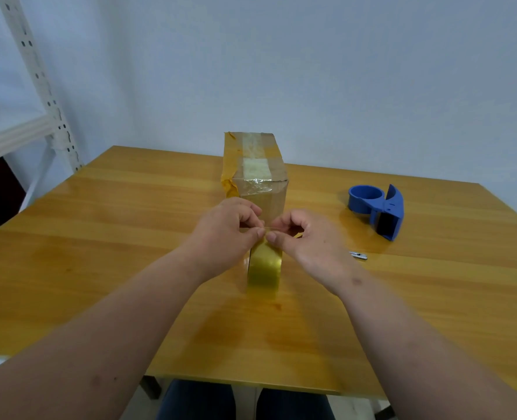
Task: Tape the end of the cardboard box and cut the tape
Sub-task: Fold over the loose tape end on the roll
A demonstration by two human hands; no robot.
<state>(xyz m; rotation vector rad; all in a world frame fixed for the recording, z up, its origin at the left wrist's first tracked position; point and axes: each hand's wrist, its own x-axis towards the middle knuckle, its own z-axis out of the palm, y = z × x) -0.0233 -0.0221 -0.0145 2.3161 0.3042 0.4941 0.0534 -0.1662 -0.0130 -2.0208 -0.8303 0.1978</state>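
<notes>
Landmark: the box [255, 171], standing on the table [99, 237] near its middle.

Nearest, just in front of the box: the tape roll [264, 268] stands on edge on the table, apparently unsupported, below the two hands. A strip of tape [270, 228] runs up from it, seen edge-on as a thin line between the fingertips.

Left hand [227, 234]: pinching the left side of the strip between thumb and forefinger. Right hand [302, 237]: pinching the right side likewise, other fingers curled. Both hands sit directly in front of the box's near end, close to its face; contact with the cardboard cannot be confirmed.

The near end already carries creased clear tape; older strips run along the top.

To the right of the box, well apart: a blue dispenser [378, 209], untouched. Nearer than that, a small metal piece [358, 255], identity unclear.

Risks, as judged:
- The roll may topple or roll if the strip is pulled sideways.
- The strip may fold onto itself or stick to fingers, given its slack, narrow hold.
- It may land crooked or wrinkled over the creased layer.
- With no cutter in hand, the cut may tear ragged or drag the tape loose.
</notes>
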